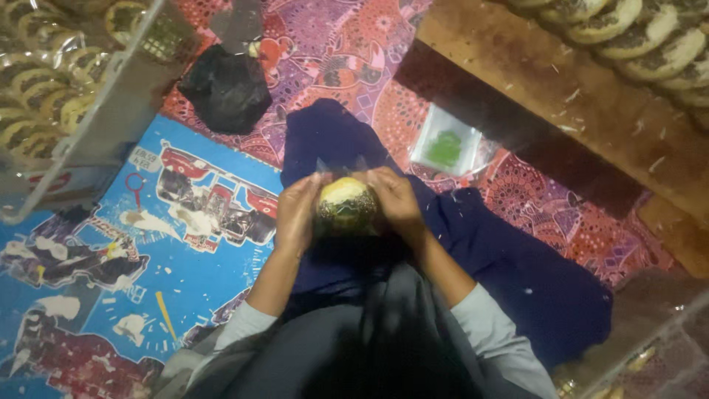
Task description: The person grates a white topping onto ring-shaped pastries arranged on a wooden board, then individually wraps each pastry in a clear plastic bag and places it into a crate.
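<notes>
Both of my hands hold a round yellow-and-dark pastry [346, 204] in a clear plastic wrapper over my lap. My left hand [297, 214] cups its left side and my right hand [396, 201] grips its right side, fingers at the wrapper's top edge. My legs in dark blue cloth [509, 258] stretch out under my hands.
A small clear bag with green pieces [447, 148] lies ahead on the patterned red mat. A black plastic bag [226, 89] sits at upper left. Wrapped pastries fill a clear box [44, 81] at left. More round pastries [642, 37] lie on a wooden board at upper right.
</notes>
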